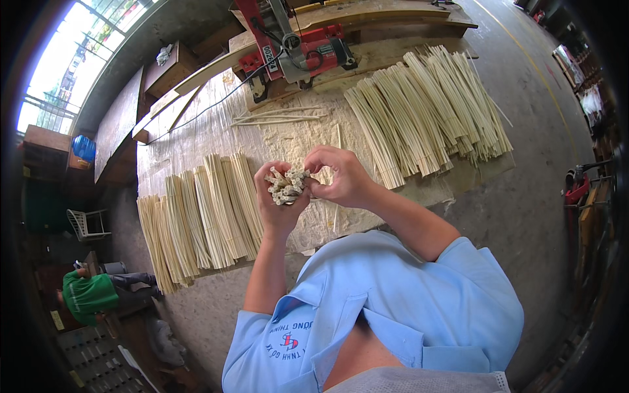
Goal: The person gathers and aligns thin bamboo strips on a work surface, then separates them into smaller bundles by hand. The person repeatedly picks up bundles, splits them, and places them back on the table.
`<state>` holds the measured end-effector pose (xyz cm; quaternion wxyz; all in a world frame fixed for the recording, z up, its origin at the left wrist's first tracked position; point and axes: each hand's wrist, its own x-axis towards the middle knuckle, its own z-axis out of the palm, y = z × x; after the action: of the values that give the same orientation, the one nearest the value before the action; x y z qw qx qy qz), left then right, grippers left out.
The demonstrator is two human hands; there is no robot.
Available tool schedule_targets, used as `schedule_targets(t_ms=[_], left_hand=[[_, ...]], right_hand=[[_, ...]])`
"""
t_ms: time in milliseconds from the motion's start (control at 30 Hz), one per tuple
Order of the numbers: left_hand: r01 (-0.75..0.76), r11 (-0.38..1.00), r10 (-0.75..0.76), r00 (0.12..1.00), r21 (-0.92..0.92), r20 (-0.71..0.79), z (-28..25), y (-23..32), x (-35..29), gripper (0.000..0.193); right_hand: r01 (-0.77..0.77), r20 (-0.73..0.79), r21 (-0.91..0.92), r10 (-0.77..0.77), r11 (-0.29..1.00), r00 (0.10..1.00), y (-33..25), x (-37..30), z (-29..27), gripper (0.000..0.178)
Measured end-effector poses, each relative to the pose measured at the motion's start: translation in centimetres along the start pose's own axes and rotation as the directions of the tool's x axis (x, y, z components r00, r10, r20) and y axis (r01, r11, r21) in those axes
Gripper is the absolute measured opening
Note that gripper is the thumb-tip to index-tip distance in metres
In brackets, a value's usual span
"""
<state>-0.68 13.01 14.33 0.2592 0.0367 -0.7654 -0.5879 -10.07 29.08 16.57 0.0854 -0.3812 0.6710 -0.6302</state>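
Observation:
My left hand (278,213) is wrapped round a bundle of thin pale sticks (287,187), held upright so that their cut ends face up. At the right edge of this bundle, my right hand (344,177) has its thumb and fingers curled into a pinch. What lies between those fingertips is too small to make out. Both hands are over the near middle of a worktable (190,128) strewn with sawdust. A few loose sticks (278,116) lie on the table beyond my hands.
Bundled pale sticks (223,206) lie in a row at the left, and more bundles (419,111) at the right. A red and grey power tool (318,56) with a cable stands at the table's back. To the lower left, a person in green (92,295) is beside other benches.

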Motion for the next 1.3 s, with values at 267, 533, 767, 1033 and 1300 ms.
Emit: schedule_targets(t_ms=[267,533,767,1033,1300], left_hand=[[0.018,0.997,-0.023,0.998,-0.070,-0.065,-0.4,-0.5,0.6,0.066],[0.040,0.985,-0.052,0.996,-0.167,-0.069,-0.8,-0.8,0.2,0.064],[0.063,0.986,-0.072,0.996,-0.155,-0.056,-0.7,-0.3,0.3,0.063],[0.049,0.981,-0.066,0.994,-0.190,-0.087,-0.6,-0.4,0.5,0.063],[0.065,0.978,-0.082,0.993,-0.198,-0.080,-0.4,-0.7,0.4,0.060]], right_hand=[[-0.036,0.004,0.338,0.036,0.940,0.999,2.7,-0.2,0.4,0.026],[-0.011,0.061,0.216,-0.002,0.976,0.998,2.5,0.1,-0.5,0.023],[-0.171,0.205,0.462,0.083,0.870,0.975,2.2,0.3,-0.8,0.022],[-0.096,0.182,0.487,0.006,0.868,0.983,2.2,0.4,-0.3,0.026],[-0.168,0.034,0.296,0.165,0.940,0.986,1.9,0.6,0.8,0.023]])
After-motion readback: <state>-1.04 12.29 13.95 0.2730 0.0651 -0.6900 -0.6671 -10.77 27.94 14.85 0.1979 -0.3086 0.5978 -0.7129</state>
